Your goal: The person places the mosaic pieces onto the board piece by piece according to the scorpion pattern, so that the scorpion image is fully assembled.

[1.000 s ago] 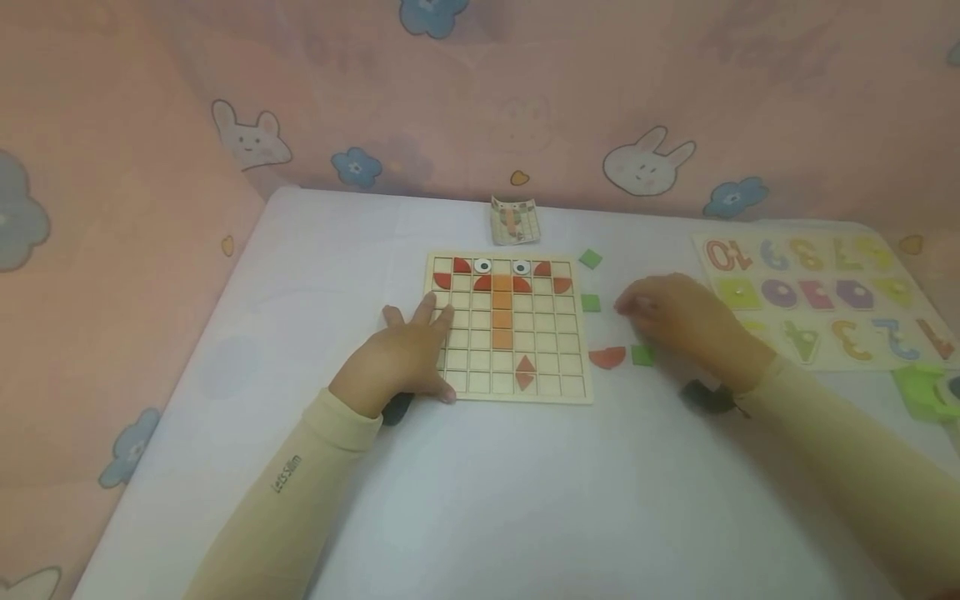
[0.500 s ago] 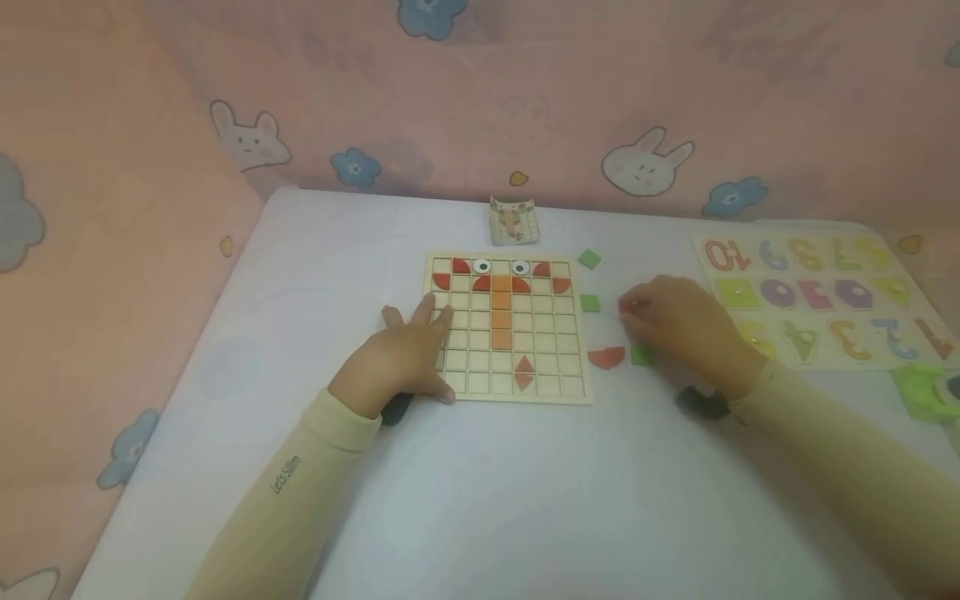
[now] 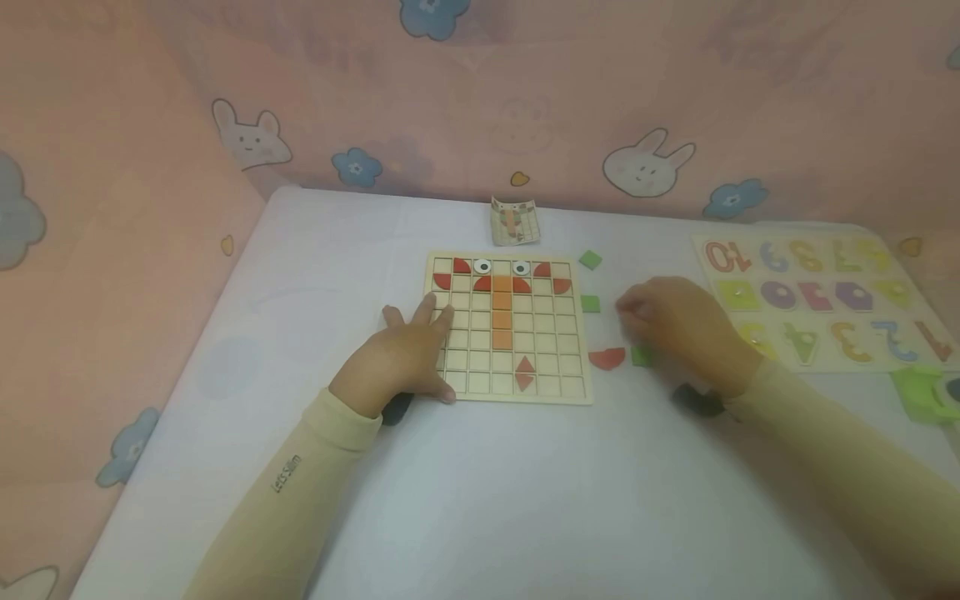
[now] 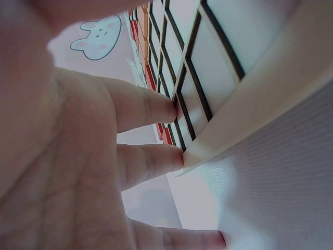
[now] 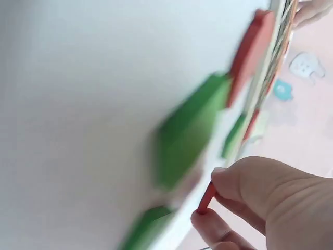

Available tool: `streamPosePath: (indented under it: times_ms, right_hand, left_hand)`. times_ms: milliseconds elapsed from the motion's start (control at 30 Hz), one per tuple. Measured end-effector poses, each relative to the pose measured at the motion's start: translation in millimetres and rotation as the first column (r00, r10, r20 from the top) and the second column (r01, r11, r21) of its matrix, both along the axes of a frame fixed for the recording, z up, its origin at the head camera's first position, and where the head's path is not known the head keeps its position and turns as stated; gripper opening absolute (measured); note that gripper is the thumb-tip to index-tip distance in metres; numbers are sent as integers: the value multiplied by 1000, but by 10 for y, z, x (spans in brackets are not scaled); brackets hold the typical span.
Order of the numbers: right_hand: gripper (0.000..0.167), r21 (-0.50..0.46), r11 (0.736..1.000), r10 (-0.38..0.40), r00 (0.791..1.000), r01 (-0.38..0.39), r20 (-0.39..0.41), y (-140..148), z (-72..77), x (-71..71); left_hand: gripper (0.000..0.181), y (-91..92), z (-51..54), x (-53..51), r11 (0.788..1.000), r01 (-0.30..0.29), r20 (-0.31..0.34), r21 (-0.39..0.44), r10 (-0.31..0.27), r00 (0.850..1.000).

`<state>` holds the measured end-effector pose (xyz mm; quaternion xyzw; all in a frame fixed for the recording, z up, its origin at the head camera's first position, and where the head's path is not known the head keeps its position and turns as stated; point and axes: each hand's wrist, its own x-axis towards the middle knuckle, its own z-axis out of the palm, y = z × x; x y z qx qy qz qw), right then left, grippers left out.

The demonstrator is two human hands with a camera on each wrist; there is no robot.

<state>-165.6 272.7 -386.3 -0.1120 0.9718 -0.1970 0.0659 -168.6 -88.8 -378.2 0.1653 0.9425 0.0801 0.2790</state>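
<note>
Left hand (image 3: pixel 396 360): fingers spread wide, some touching the left edge of the grid board (image 3: pixel 547 321).
Grid board: flat on the counter (image 3: pixel 495 500), a green square (image 3: pixel 591 303) just beside its right edge.
Gap: a strip of counter, right of the square.
Right hand (image 3: pixel 682 333): fingers closed, pinching a small red piece (image 5: pixel 207 198).

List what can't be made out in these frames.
Thin red piece, right wrist: full shape covered by the thumb and finger of the right hand.
Flat green tile, head: partly hidden behind the right hand.
Beige wooden grid board, head: left edge partly covered by the left hand.
Curled cream printed card, head: fine details too small.
Lime-green object, head: cut off by the right edge.
</note>
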Motion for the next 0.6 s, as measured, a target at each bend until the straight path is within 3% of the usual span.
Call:
streamPosePath:
  times_ms: [133,267,433,600]
  right_hand:
    - [28,-3,1000,17,999,-17,30,-314,81,31]
    - [25,76,987,139,990,-141,33,-786,100,90]
    - [14,124,933,349,934,-339,-72,-1207,78,198]
    - [10,149,904,422,894,-402,-151,-1362,30,235]
  left_hand:
    - [128,-7,-1,5,1000,2,1,-4,-2,1000]
    - [128,-8,-1,6,1000,-9,6,0,9,1000]
    - [128,-10,-12,-2,1000,-5,4,-3,5,1000]
    - [128,-2,-33,-9,1000,7,-5,-18,-8,1000]
